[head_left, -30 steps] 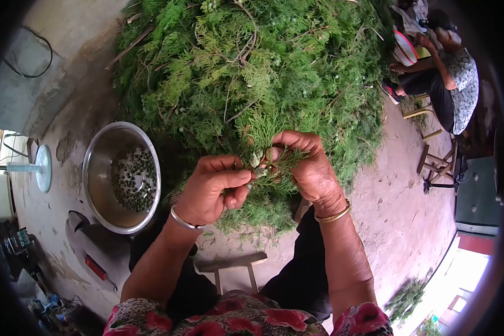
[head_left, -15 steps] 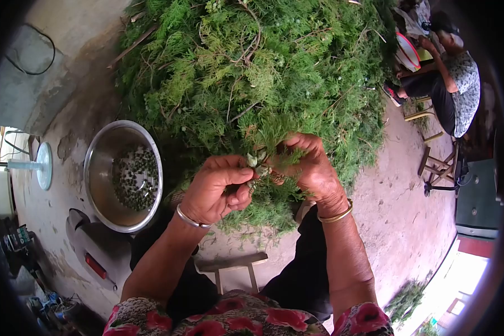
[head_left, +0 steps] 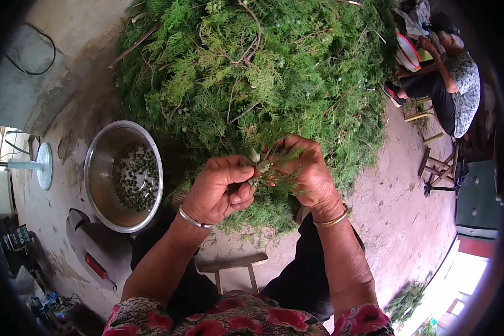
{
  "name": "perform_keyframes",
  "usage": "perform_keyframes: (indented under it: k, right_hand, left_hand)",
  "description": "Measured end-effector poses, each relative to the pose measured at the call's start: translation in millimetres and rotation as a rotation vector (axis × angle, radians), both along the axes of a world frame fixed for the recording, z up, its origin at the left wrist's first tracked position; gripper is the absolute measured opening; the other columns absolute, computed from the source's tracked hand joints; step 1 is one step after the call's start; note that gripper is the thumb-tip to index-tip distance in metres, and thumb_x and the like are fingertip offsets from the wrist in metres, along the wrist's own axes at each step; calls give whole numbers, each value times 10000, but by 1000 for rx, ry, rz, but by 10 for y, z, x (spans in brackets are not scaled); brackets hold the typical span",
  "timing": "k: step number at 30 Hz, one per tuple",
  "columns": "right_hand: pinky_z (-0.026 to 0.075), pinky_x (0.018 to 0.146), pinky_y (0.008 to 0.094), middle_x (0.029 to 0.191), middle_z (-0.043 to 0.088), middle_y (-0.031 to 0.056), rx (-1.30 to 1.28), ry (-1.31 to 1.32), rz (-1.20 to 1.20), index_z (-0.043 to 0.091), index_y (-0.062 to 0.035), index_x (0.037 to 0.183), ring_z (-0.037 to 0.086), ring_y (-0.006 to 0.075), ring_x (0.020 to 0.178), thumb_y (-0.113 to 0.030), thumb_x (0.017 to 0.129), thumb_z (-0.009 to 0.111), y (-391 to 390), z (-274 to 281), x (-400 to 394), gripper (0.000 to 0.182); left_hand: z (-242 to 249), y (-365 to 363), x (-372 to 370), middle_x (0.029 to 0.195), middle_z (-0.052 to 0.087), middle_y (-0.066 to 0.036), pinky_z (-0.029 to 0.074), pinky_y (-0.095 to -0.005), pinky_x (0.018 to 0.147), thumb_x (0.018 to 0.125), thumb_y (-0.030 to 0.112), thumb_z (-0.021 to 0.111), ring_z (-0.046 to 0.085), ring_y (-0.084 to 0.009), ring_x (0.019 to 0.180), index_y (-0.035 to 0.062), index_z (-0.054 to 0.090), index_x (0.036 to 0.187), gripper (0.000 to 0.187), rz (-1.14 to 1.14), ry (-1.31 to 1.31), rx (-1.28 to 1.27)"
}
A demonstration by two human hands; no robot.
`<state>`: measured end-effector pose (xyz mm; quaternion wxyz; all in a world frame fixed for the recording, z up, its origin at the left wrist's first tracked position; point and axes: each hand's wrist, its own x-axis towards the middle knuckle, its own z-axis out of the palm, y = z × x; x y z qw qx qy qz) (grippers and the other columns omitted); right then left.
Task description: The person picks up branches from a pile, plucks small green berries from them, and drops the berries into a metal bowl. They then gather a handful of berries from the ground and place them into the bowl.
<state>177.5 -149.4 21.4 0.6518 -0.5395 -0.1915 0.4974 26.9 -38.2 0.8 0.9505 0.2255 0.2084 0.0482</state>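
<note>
My left hand (head_left: 215, 187) is closed, thumb against fingers, at the left side of a green conifer sprig (head_left: 288, 182). Pale green cones (head_left: 263, 166) on the sprig show between my two hands. My right hand (head_left: 315, 178) has its fingers curled round the sprig's leafy right side; its fingertips are partly hidden by foliage. Just beyond both hands rises a large pile of cut conifer branches (head_left: 207, 73). To the left stands a metal basin (head_left: 99, 179) with many small green cones (head_left: 135, 179) at its bottom.
A small wooden stool (head_left: 232, 262) is between my legs. At the right, a person (head_left: 466, 92) sits holding a red-rimmed round container (head_left: 409, 53). A fan base (head_left: 44, 166) is at the left, and a red-handled tool (head_left: 96, 266) lies below the basin.
My right hand has shifted slightly left, closer to my left hand, and its fingers have curled in more. The sprig has turned a little between the hands. My left hand has barely moved.
</note>
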Motion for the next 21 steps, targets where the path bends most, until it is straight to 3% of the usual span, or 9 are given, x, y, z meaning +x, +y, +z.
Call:
perform_keyframes:
  k: [2,9,11,12,14,17,18,19,21]
  right_hand:
    - [492,578,258,820,648,91,-6,210,29,630,48,918,594,126,658,95,719,578,1,58,20,211]
    - [473,522,257,775,655,78,-58,77,-21,640,36,900,573,119,580,89,748,563,31,58,-20,178]
    - [480,538,245,713,616,39,-147,-347,-73,662,18,910,587,107,638,31,772,574,43,-18,-50,164]
    - [480,538,245,713,616,39,-147,-348,-74,662,18,910,587,107,638,31,772,574,53,-74,-56,164]
    - [446,509,253,695,638,54,-328,-907,-222,622,27,830,544,99,558,19,789,601,60,-158,-52,47]
    - [433,511,249,639,604,42,-259,-904,-336,581,37,753,542,110,562,20,782,581,5,-94,158,34]
    - [428,512,244,662,593,39,-178,-541,-412,554,20,743,537,125,567,11,783,544,43,1,136,42]
    - [428,512,244,662,593,39,-176,-538,-403,554,20,743,537,125,567,11,783,544,31,53,143,42]
    - [423,492,246,722,605,43,-21,130,-445,573,7,810,524,121,570,1,776,516,-14,122,195,66]
  left_hand:
    - [0,-16,5,542,537,-57,308,-245,395,867,69,559,406,-89,401,-25,579,852,98,-9,-7,4]
    - [41,-18,30,548,511,-62,314,-235,389,867,86,560,424,-91,410,-27,564,831,119,-21,57,84]
    - [60,-62,74,547,516,-59,311,-228,392,858,83,578,430,-88,413,-33,578,836,118,25,115,185]
    - [73,-78,86,547,521,-56,309,-220,395,848,80,597,435,-84,416,-39,592,841,119,71,173,286]
    - [166,-112,68,544,522,-53,305,-213,394,840,77,610,436,-86,415,-41,602,843,118,18,183,364]
    - [176,-112,33,560,524,-52,317,-221,413,837,71,611,439,-100,436,-47,605,875,123,-35,158,435]
    - [155,-70,31,590,535,-62,332,-232,432,839,67,606,448,-106,465,-47,601,892,126,51,138,373]
    - [138,-29,22,620,546,-73,347,-244,452,841,63,601,458,-113,495,-48,596,910,131,142,120,312]
    - [144,45,18,684,565,-90,371,-267,488,848,62,593,471,-123,548,-46,591,946,146,171,79,258]
